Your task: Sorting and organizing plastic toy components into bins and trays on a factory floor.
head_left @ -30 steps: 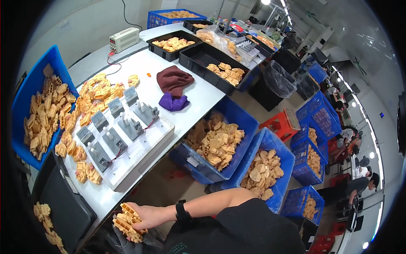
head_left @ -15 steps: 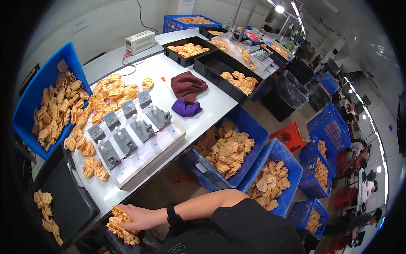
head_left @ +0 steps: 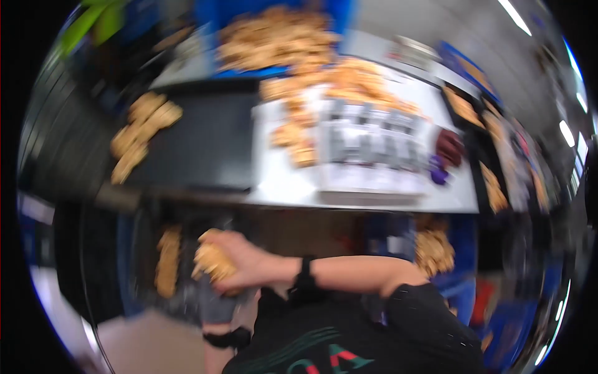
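My right hand (head_left: 246, 257), reaching across my body with a black band at the wrist, is closed round a bunch of tan plastic parts (head_left: 213, 262). Just below it is my left hand (head_left: 219, 305), which looks grey, as if gloved; blur and the right hand hide its fingers. Beside them, below the table edge, more tan parts (head_left: 167, 262) lie in a dark, blurred container. Above, a black tray (head_left: 199, 143) on the table holds several tan parts (head_left: 143, 128) at its left end.
A white fixture board (head_left: 374, 177) with several grey clamps stands on the white table (head_left: 286, 187). Loose tan parts (head_left: 355, 78) lie behind it, near a full blue bin (head_left: 205, 37). Maroon cloth (head_left: 450, 146) and purple cloth (head_left: 438, 171) lie right; another parts bin (head_left: 461, 243) sits below.
The view has swung left and blurred. My right hand still holds tan parts, now below the black tray's front edge. My left forearm and grey hand have come into view.
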